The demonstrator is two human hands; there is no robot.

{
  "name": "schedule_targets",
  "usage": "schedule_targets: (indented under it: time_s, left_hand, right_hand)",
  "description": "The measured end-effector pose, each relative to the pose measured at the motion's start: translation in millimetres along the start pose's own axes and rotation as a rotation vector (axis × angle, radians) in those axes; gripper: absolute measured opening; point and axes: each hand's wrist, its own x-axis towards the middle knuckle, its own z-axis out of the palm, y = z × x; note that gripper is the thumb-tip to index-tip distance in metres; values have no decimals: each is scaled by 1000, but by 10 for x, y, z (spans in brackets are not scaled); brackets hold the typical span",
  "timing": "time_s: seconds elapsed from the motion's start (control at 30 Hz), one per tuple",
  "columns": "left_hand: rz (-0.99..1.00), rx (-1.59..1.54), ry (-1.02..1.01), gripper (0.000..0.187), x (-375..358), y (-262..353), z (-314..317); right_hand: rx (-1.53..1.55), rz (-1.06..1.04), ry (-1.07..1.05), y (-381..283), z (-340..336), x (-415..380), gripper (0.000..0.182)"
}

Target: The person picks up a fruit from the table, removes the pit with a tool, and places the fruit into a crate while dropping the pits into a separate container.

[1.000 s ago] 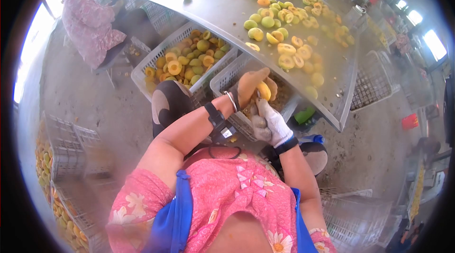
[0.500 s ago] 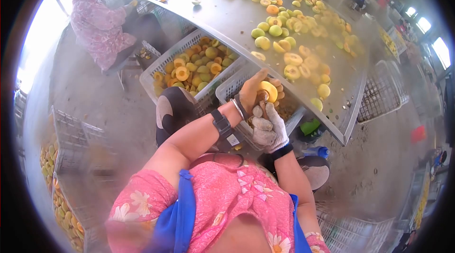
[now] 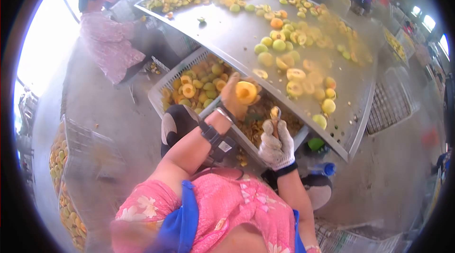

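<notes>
Since the earlier frame the two hands have drawn apart: the gloved right hand [image 3: 276,145] has come away from the fruit half [image 3: 246,93], which the left hand [image 3: 232,99] has carried farther left, and the whole view has shifted a little with the head. The fruit half sits in the grasp of the left hand, against its palm and between thumb and fingers, with its cut face and round central hollow turned up toward the camera. The right hand, to the right and nearer, is closed around the handle of a small tool [image 3: 276,119] whose looped metal tip points away from the body and has a yellowish bit on it; tip and fruit are near each other but not touching. Below both hands stands a scrap crate [image 3: 300,138] with brownish-yellow pieces in it, tucked beside the near edge of the metal counter [image 3: 227,35]. To its left, a fruit crate [image 3: 155,97] is heaped with yellow and green halves. More fruit [image 3: 279,44] lies scattered across the counter, thickest at the far side. A co-worker [image 3: 106,44] in a pale pink top sits at far left, and a blue bottle [image 3: 327,168] lies to the right of the right wrist.
</notes>
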Motion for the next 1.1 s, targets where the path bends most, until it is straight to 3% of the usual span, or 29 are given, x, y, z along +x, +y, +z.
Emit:
schedule_targets:
  time_s: [0.1,0.17,0.27,0.37,0.43,0.53,0.63,0.73,0.83,0.87,0.9,0.97,1.07,1.1]
  left_hand:
    - [433,486,3,41,338,612,-514]
    - [859,1249,187,29,421,915,-644]
    - [1041,1732,138,31,416,998,-328]
    - [858,2094,11,41,469,670,117]
    - [710,2320,53,49,710,403,174]
    - [161,2389,-25,54,786,353,632]
    - [-43,2431,-98,51,1003,221,785]
    - [112,2374,-174,42,1006,53,770]
    - [349,2037,-237,43,953,-69,602]
    - [523,1791,-226,39,883,-109,504]
    - [544,1629,-244,29,890,-178,428]
    - [402,862,-229,19,645,-256,503]
    - [121,273,-92,21,261,-278,543]
    - [40,140,-134,24,172,-270,513]
  right_hand:
    - [40,-129,169,-22,-48,-57,44]
    - [1,-175,327,-41,-145,-59,44]
    - [-69,-214,558,-14,-145,12,42]
    - [-145,-161,646,9,-143,120,40]
    - [-175,-147,677,27,-125,173,38]
    - [-251,-163,699,64,-138,199,37]
    - [-310,-178,721,98,-107,218,36]
    - [-330,-197,748,104,-111,186,36]
    - [-468,-227,810,119,-97,179,35]
    - [-548,-241,844,131,-80,161,35]
    - [-627,-258,880,128,-60,164,35]
    - [-857,-344,949,147,120,191,31]
    - [-1206,-426,873,109,30,143,25]
    - [-1314,-464,851,99,-7,133,24]
